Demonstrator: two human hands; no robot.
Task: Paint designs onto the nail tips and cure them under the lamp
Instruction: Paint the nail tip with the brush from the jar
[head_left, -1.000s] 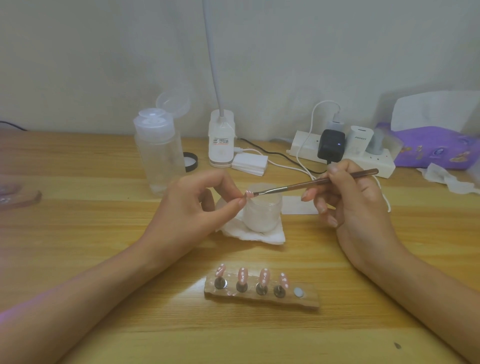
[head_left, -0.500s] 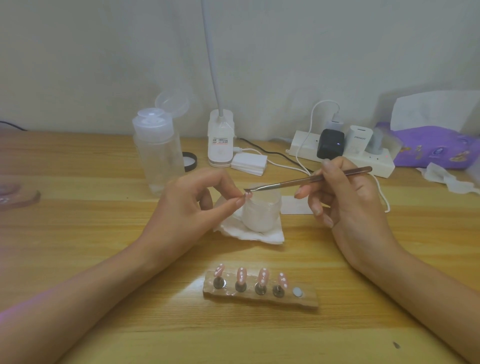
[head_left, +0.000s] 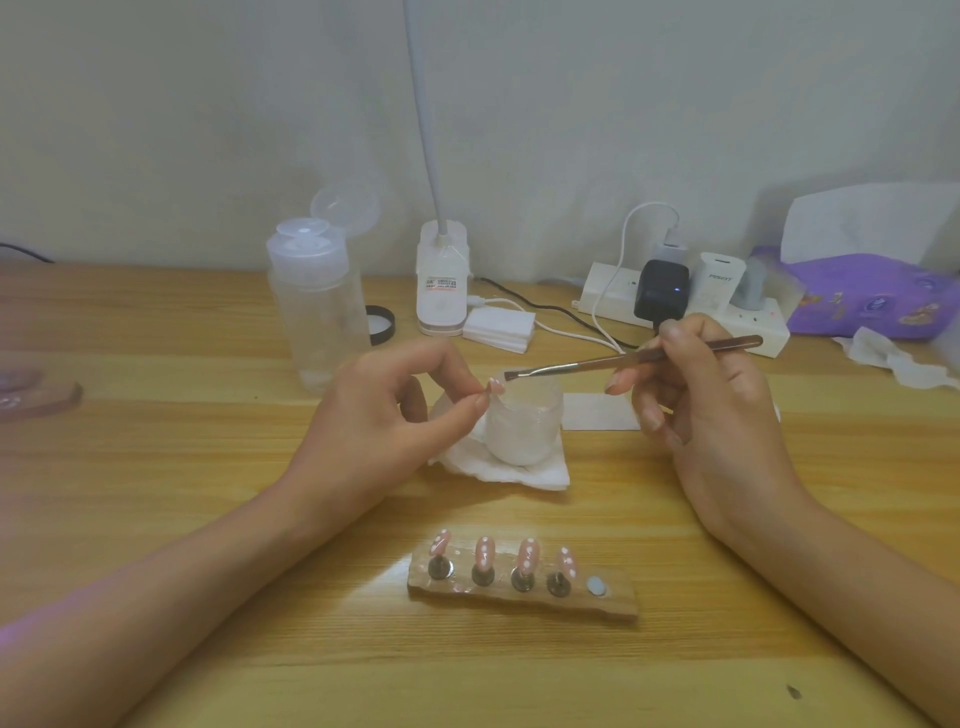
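Pinching a pink nail tip (head_left: 496, 386) between thumb and forefinger, the left hand (head_left: 384, 431) holds it above a white jar (head_left: 524, 431). Nearer the person, four dotted tips (head_left: 484, 552) stand on a holder (head_left: 608, 603). A brush (head_left: 623, 361) has its bristles at the pinched tip, and the right hand (head_left: 717, 415) grips its handle with curled fingers.

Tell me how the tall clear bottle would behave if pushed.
The bottle looks tall, narrow and nearly empty, so probably light and apt to tip. Its flip lid stands open, so any liquid left might spill.
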